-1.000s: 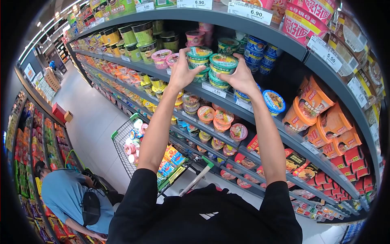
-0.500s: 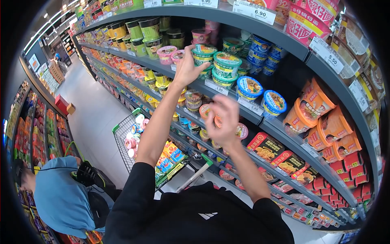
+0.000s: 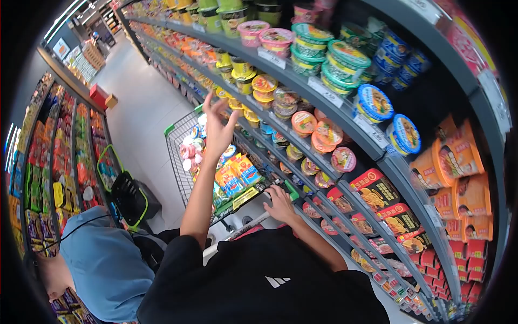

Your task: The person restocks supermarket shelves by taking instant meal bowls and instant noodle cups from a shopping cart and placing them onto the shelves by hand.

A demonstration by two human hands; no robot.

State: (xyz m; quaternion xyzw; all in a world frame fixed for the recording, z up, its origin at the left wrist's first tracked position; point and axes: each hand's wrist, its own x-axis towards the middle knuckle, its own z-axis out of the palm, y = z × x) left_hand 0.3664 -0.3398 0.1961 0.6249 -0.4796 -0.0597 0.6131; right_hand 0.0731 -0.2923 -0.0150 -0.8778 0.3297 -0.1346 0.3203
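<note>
My left hand [image 3: 220,129] is raised above the shopping cart [image 3: 175,154], fingers apart and nothing in them. It is apart from the shelf, with small yellow noodle cups [image 3: 244,75] beyond it. Lower down, my right hand [image 3: 279,204] lies over the grey cart handle [image 3: 251,225], fingers curled about it near its green end. Inside the cart are blue and orange snack packets [image 3: 237,175] and several pink and white cups [image 3: 190,151]. Green-lidded noodle cups [image 3: 345,62] stand stacked on the shelf, between pink cups [image 3: 276,40] and blue ones [image 3: 374,102].
Stocked shelves [image 3: 345,108] run along the right side. At the left, a person in a blue shirt [image 3: 105,259] stands close, near a black basket [image 3: 129,197] with a green handle. Pale aisle floor [image 3: 143,102] stretches ahead, with a red box [image 3: 98,96] beside the left shelves.
My left hand has left the green noodle cups and come down over the cart. My right hand has dropped from before the shelf onto the cart handle. The view has shifted.
</note>
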